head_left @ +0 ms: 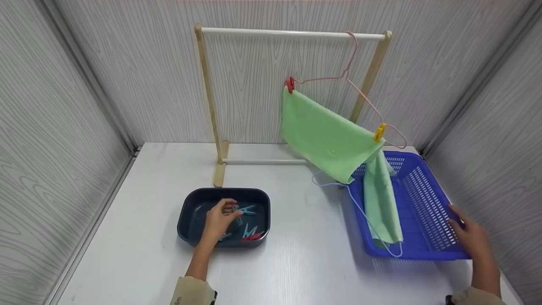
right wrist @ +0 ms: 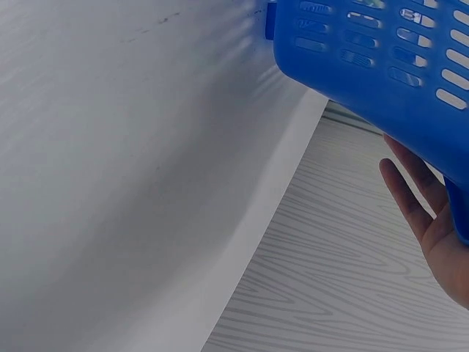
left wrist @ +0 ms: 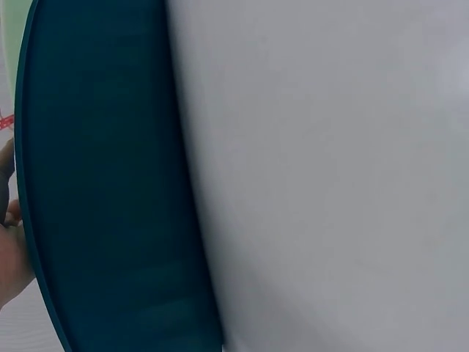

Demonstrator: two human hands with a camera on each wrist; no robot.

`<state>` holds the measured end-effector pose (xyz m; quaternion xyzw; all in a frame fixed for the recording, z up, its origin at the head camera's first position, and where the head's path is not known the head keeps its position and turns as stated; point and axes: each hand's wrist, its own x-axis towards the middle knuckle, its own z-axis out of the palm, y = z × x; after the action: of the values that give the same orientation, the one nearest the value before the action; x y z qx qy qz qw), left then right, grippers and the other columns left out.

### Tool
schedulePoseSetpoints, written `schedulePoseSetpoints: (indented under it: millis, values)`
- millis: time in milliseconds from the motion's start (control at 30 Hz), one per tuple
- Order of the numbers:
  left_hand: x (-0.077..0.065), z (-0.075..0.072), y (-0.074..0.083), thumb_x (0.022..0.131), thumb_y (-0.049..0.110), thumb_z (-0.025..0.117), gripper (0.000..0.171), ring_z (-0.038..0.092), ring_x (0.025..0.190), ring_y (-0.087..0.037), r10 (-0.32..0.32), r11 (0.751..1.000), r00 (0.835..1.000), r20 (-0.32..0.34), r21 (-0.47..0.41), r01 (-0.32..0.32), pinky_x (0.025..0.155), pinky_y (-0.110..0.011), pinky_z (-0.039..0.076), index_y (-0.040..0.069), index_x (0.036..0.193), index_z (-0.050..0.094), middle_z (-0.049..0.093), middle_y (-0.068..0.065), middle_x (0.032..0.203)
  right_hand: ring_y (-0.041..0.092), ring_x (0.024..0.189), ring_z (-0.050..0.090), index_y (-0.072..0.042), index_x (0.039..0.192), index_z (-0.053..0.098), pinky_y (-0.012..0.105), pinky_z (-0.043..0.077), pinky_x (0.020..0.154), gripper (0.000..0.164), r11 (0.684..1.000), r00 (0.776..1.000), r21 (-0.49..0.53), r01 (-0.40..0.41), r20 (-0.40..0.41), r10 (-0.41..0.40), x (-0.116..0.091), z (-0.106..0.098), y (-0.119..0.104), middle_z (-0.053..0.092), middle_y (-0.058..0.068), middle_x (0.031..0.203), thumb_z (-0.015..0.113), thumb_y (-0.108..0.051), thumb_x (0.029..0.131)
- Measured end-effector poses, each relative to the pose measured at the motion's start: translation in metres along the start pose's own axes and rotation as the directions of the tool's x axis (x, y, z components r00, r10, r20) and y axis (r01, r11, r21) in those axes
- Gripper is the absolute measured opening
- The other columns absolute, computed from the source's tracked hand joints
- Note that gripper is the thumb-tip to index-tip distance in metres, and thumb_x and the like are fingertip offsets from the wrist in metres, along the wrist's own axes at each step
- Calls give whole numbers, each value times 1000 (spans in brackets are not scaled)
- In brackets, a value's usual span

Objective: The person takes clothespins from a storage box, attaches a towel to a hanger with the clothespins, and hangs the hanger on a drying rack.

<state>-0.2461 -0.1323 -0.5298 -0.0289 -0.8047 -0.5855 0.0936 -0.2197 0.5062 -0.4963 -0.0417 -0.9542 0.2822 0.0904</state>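
In the head view my left hand [head_left: 220,218] reaches down into a dark tub [head_left: 190,239]. Its thumb and fingers pinch a teal clothespin [head_left: 235,208], partly hidden by them. Other clothespins, teal [head_left: 250,231] and red [head_left: 254,237], lie on the tub's floor. On the far right, my right hand [head_left: 472,237] grips the rim of a blue plastic basket [head_left: 427,186]. The right wrist view shows fingers [right wrist: 407,194] against the basket's outer side. A green cloth [head_left: 383,203] and a light blue hanger [head_left: 360,207] lie across the basket's left part.
Behind stands a rack with a white rod [head_left: 271,32] and wooden posts [head_left: 209,93]. A pink hanger [head_left: 349,67] hangs from it, carrying another green cloth [head_left: 322,127] clipped by a red clothespin [head_left: 290,84] and a yellow clothespin [head_left: 379,132]. Grey panels enclose the white table [head_left: 305,262].
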Motion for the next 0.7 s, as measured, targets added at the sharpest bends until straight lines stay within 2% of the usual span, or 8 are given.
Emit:
schedulePoseSetpoints:
  millis: [200, 333, 567, 700]
  values:
    - [1, 0, 1, 77, 3, 73, 37, 60, 97, -31, -48, 997, 998, 34, 64, 45, 79, -32, 49, -6, 110, 61, 63, -18, 104, 60, 110, 33, -2, 138, 35, 69, 26, 84, 47, 1000, 1000, -23, -6, -10, 6, 0, 1, 0, 33, 41, 127, 44, -25, 98]
    - [1, 0, 0, 76, 2, 73, 35, 60, 97, -31, -59, 993, 998, 30, 106, 55, 80, -34, 49, -5, 108, 62, 62, -18, 104, 61, 109, 34, -1, 137, 37, 69, 27, 83, 46, 999, 1000, -35, -10, -9, 9, 1, 1, 1, 34, 41, 126, 45, -24, 98]
    - [0, 0, 0, 76, 1, 73, 30, 60, 95, -29, -35, 993, 999, 11, 109, 34, 80, -34, 49, -4, 104, 62, 63, -17, 100, 60, 112, 30, -4, 141, 31, 70, 24, 85, 51, 999, 999, -20, -42, 27, 42, 3, 0, 1, 29, 40, 130, 42, -30, 98]
    - [-1, 0, -1, 77, 2, 73, 32, 61, 94, -29, -46, 994, 999, 13, 101, 44, 79, -33, 49, -5, 106, 62, 63, -17, 100, 60, 112, 31, -3, 141, 31, 69, 24, 85, 50, 999, 999, -21, -41, 29, 41, 2, 0, 1, 30, 40, 130, 41, -29, 99]
